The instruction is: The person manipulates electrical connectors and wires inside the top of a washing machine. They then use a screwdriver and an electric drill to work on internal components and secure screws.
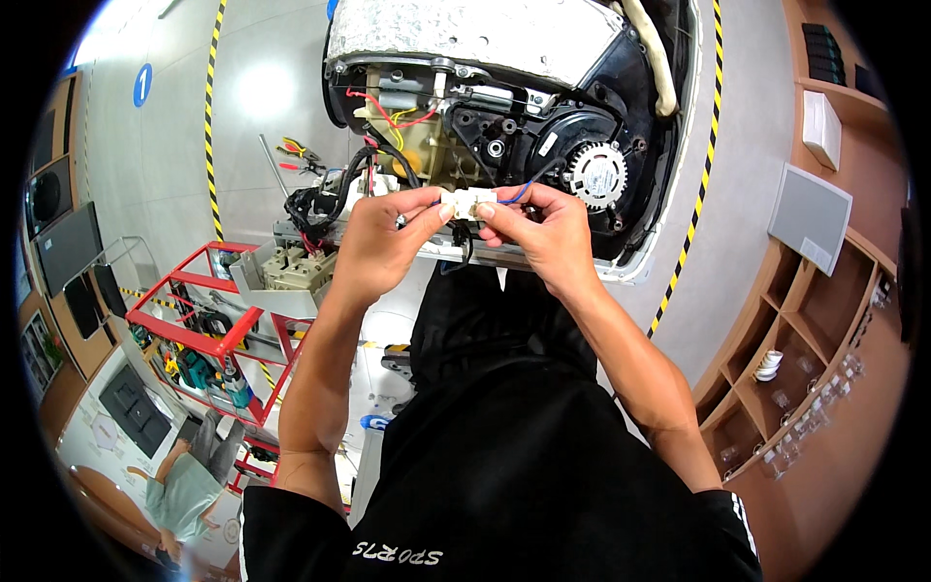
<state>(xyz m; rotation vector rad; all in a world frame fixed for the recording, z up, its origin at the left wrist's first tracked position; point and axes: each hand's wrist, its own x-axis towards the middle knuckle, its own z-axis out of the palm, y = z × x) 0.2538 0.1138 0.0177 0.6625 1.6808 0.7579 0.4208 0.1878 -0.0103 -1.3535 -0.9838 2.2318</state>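
Observation:
Between my two hands is a small white plug connector (pixel 469 204) with a blue wire (pixel 514 197) running out of its right side. My left hand (pixel 388 238) pinches its left end between thumb and fingertips. The other end is gripped by my right hand (pixel 545 233), thumb against the near face. Just beyond lies an opened appliance (pixel 475 107) with a white-topped drum housing, a black base and a round silver-finned motor (pixel 596 175). Whether the connector's halves are fully joined, I cannot tell. Black cables (pixel 335 199) bunch to the left of my left hand.
Pliers (pixel 298 150) lie on the grey floor at the left. A red-framed tool cart (pixel 233 335) with power tools stands left of my left arm. Another person (pixel 184 490) is at the lower left. Wooden shelving (pixel 805 320) lines the right side.

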